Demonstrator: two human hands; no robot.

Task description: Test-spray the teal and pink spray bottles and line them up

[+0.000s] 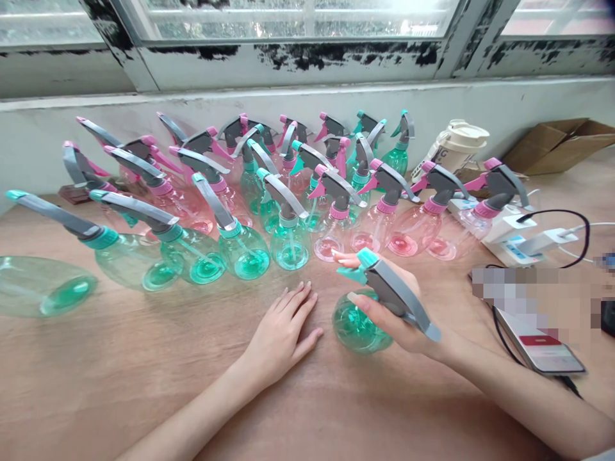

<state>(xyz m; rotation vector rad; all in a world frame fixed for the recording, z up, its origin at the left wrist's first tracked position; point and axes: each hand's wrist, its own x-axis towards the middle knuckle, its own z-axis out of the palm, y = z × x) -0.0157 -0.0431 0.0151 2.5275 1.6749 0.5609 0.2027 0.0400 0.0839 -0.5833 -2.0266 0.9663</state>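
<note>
In the head view, one clear green, round-bodied plastic spray bottle with a grey-and-teal trigger head (359, 330) is held by the right hand (400, 331), thumb and fingers closed around its neck. The left hand (282, 326) is laid palm down, empty, fingers slightly spread, on the wooden table (144, 390). The step in hand is judged to be handling of this single bottle; for it to be moved, a steady neck grip and room beside the front row would be needed. In that row, four green bottles (252, 259) and four pink bottles (416, 234) are counted, plus one cut off at the left edge. Those behind overlap too much to be counted surely. One white lidded cup (456, 144) is seen.
</note>
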